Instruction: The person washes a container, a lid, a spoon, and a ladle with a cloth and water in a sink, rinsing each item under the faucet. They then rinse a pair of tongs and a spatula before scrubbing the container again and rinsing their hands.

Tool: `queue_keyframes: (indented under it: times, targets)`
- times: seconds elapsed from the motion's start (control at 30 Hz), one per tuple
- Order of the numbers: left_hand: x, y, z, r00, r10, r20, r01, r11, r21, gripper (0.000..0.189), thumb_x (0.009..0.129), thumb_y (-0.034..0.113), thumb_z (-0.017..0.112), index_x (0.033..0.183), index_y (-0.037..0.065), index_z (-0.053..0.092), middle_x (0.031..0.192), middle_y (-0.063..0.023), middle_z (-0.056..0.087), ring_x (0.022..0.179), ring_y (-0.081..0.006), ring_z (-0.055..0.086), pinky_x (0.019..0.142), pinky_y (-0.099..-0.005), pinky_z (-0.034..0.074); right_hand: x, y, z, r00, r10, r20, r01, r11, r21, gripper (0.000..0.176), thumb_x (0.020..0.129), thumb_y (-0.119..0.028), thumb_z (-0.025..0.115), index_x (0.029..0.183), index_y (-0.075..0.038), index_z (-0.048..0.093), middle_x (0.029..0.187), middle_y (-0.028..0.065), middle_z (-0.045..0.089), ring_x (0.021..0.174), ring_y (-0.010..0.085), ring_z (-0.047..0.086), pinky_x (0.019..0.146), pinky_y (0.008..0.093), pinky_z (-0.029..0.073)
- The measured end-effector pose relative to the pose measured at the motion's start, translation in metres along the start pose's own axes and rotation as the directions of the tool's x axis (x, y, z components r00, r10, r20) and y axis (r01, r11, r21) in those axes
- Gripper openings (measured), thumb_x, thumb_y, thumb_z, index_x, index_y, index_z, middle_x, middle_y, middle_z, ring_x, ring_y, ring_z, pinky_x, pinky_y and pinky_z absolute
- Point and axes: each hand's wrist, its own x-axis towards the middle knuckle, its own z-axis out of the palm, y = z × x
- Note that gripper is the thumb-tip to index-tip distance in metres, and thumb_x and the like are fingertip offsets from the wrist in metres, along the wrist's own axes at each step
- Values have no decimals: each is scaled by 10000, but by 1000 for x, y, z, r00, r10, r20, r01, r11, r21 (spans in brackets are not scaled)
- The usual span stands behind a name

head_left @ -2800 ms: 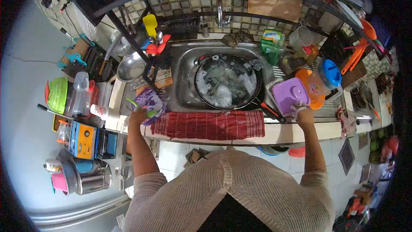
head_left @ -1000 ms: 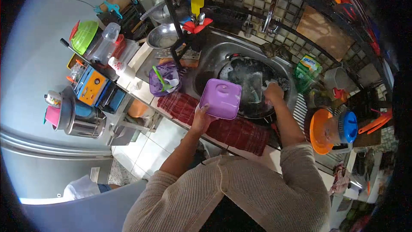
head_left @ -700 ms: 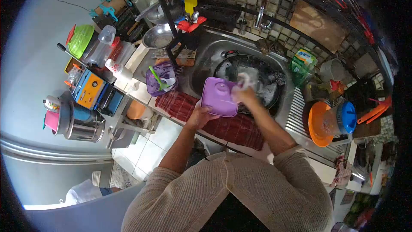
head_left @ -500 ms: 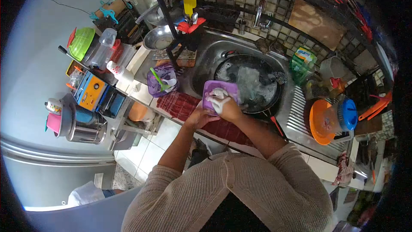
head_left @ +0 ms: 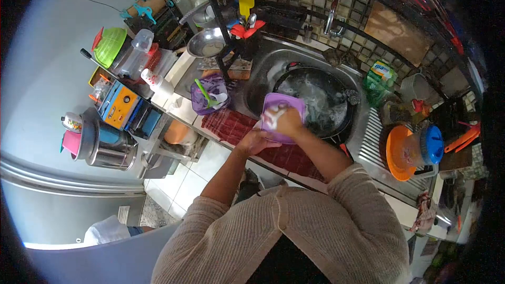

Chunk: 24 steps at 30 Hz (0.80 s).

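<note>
My left hand (head_left: 254,141) grips the lower left edge of a purple plastic container (head_left: 286,101), held over the sink's front edge. Inside the container is my right hand (head_left: 285,122), foamy and somewhat blurred, its fingers bent around something white that I cannot make out. Behind them, a large black pan (head_left: 344,85) with soapy water sits in the metal sink (head_left: 257,71). A dark red cloth (head_left: 226,126) lies along the counter edge below the container. Left of my hands stands another purple container (head_left: 199,106) holding a green-handled utensil (head_left: 204,92).
An orange plate (head_left: 395,152) and a clear container with a blue lid (head_left: 432,145) stand on the drainboard at the right. A faucet (head_left: 331,16) rises behind the sink. Black rack posts (head_left: 214,8) stand at the back left, near a metal bowl (head_left: 204,44).
The view has shifted, so the surroundings appear further right. My right hand has moved toward the left side inside the purple container, which my left hand still holds.
</note>
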Motion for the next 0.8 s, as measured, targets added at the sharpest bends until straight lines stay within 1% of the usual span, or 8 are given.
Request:
queue_keyframes:
  times: [0.2, 0.27, 0.37, 0.47, 0.53, 0.6, 0.63, 0.8]
  targets:
    - [-14, 9, 36, 997, 81, 3, -81, 990, 119, 419, 898, 268, 487, 1269, 94, 401, 1266, -116, 456, 1136, -277, 486, 920, -508, 431, 27, 11, 3, 940, 335, 66, -329, 940, -88, 284, 854, -342, 471, 976, -116, 593, 911, 109, 622, 770, 305, 607, 676, 459, 476]
    - [-13, 11, 42, 988, 133, -73, -128, 990, 62, 453, 901, 312, 476, 1286, 98, 369, 1276, -114, 445, 1137, -277, 484, 905, -492, 448, 7, -7, 6, 978, 104, 183, -139, 972, 189, 386, 835, -336, 493, 1176, -157, 519, 1062, 128, 576, 990, 286, 558, 859, 513, 399]
    - [-15, 8, 48, 975, 185, -121, -181, 982, 48, 535, 891, 398, 473, 1312, 109, 314, 1284, -104, 433, 1128, -279, 488, 875, -468, 477, -22, -10, -5, 984, -171, -55, 179, 950, 256, 489, 820, -300, 529, 1289, -202, 431, 1226, 131, 485, 1183, 263, 436, 988, 533, 280]
    - [-15, 8, 50, 972, 206, -113, -188, 970, 154, 627, 841, 464, 535, 1312, 114, 315, 1260, -97, 450, 1104, -275, 504, 848, -459, 495, -29, 12, -18, 968, -245, 55, 231, 956, 182, 495, 804, -293, 560, 1279, -236, 436, 1255, 90, 476, 1245, 267, 374, 1029, 556, 192]
    - [-14, 8, 45, 978, 187, -86, -174, 974, 145, 617, 822, 445, 578, 1290, 113, 351, 1236, -92, 474, 1097, -256, 512, 838, -457, 499, -28, 14, -3, 993, -114, -36, 113, 993, -15, 469, 821, -335, 533, 1275, -277, 432, 1299, 42, 446, 1262, 274, 350, 1008, 608, 174]
    - [-10, 8, 40, 979, 133, -154, -114, 985, 126, 541, 850, 373, 567, 1282, 118, 366, 1244, -70, 476, 1111, -243, 500, 878, -484, 457, -10, 3, -5, 962, 252, -107, -261, 961, -88, 480, 833, -396, 507, 1291, -279, 421, 1331, 43, 418, 1284, 284, 314, 1006, 635, 132]
    - [-10, 8, 38, 978, 136, -156, -116, 984, 131, 498, 864, 348, 553, 1267, 111, 382, 1223, -82, 492, 1095, -244, 514, 863, -466, 474, 1, -4, 4, 928, 368, 55, -370, 928, 39, 452, 846, -447, 464, 1250, -245, 454, 1370, 70, 372, 1304, 302, 272, 989, 658, 121]
    - [-12, -2, 25, 981, 192, 1, -190, 969, 158, 425, 893, 280, 523, 1252, 92, 397, 1201, -92, 510, 1073, -247, 533, 849, -456, 490, 18, -24, -14, 980, 167, 108, -168, 986, -6, 431, 836, -488, 428, 1158, -213, 511, 1312, 66, 428, 1290, 322, 291, 940, 663, 203]
